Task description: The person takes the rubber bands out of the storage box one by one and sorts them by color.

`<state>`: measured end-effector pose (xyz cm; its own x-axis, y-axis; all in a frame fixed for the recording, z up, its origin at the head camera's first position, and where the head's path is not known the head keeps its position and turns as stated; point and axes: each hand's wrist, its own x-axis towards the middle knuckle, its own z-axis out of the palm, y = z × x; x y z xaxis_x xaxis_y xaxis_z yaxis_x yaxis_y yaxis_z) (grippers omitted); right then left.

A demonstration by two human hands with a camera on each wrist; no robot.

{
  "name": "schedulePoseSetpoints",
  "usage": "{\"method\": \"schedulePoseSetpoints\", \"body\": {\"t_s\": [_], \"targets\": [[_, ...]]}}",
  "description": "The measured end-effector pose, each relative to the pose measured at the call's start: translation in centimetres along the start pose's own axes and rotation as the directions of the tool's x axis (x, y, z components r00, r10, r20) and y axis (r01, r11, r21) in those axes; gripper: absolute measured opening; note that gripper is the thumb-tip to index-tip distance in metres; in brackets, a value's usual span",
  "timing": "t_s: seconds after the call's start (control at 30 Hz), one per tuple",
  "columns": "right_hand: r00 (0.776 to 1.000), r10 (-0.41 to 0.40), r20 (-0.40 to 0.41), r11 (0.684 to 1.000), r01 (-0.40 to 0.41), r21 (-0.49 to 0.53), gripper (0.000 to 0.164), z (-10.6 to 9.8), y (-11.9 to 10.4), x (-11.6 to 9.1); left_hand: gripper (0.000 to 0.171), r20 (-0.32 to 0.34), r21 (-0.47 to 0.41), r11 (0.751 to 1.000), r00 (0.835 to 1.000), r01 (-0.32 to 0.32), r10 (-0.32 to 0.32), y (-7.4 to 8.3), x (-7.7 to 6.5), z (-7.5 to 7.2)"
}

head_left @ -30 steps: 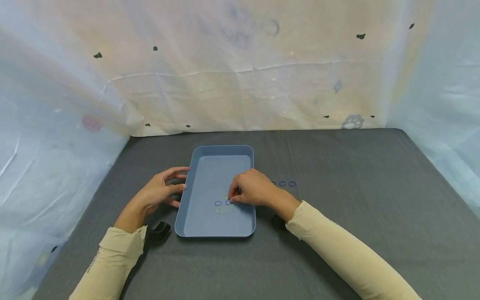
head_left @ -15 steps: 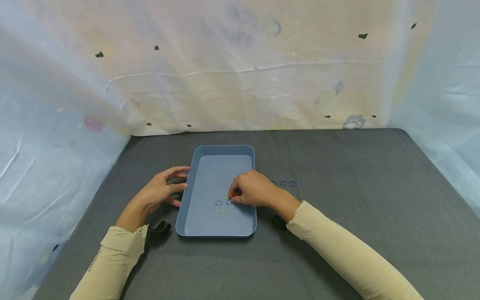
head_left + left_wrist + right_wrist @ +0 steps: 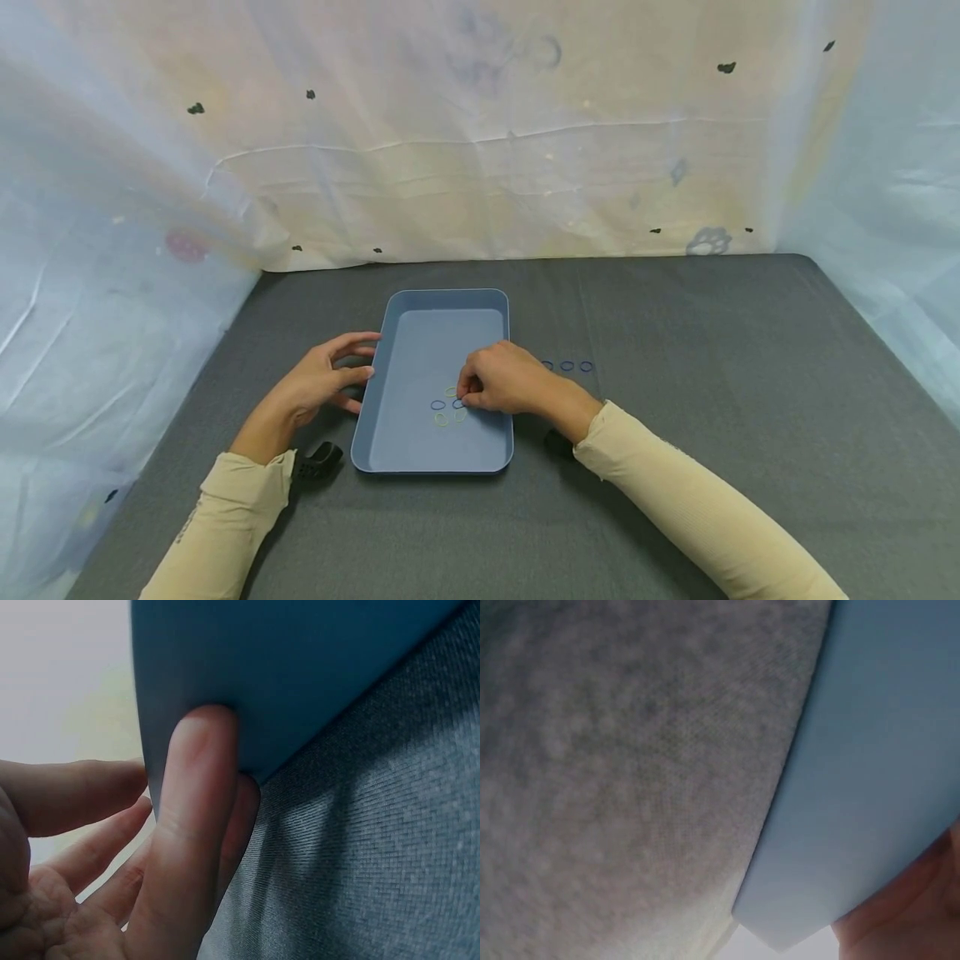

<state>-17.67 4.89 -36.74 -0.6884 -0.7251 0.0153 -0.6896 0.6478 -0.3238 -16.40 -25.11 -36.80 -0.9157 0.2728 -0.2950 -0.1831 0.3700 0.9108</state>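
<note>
A blue-grey tray (image 3: 420, 450) lies on the dark cloth. Its left side meets the fingertips of my left hand (image 3: 318, 379), whose fingers are spread and loosely bent; in the left wrist view a fingertip (image 3: 202, 742) presses the outer wall. Over the tray's right half, my right hand (image 3: 510, 377) has thumb and fingers pinched together at a thin blue rubber band (image 3: 457, 405), partly covered by the fingertips. Beside it lie another blue band (image 3: 438, 405) and yellow-green bands (image 3: 441, 420). The right wrist view catches the tray wall (image 3: 870, 765) and part of the hand, not the fingertips.
Several more blue bands (image 3: 567, 366) lie in a row on the grey cloth (image 3: 712, 375) right of the tray, one partly behind the right wrist. Black straps (image 3: 321, 460) show below both wrists. A pale printed curtain (image 3: 480, 192) closes off the back and sides.
Both hands, the tray and the bands hold their places. Only the head view shifts very slightly.
</note>
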Motion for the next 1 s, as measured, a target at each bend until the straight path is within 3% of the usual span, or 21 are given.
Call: {"method": "schedulePoseSetpoints", "body": {"t_s": [0.7,1.0], "targets": [[0.999,0.001,0.034,1.000,-0.001,-0.008,0.005,-0.19,-0.11,-0.23,0.060,-0.008,0.010,1.000,1.000,-0.004,0.004,0.19,-0.05,0.12],[0.998,-0.023,0.054,0.998,0.026,-0.056,0.016,-0.06,-0.62,0.03,0.060,-0.011,0.011,1.000,1.000,-0.004,0.004,0.07,-0.05,0.08]]}}
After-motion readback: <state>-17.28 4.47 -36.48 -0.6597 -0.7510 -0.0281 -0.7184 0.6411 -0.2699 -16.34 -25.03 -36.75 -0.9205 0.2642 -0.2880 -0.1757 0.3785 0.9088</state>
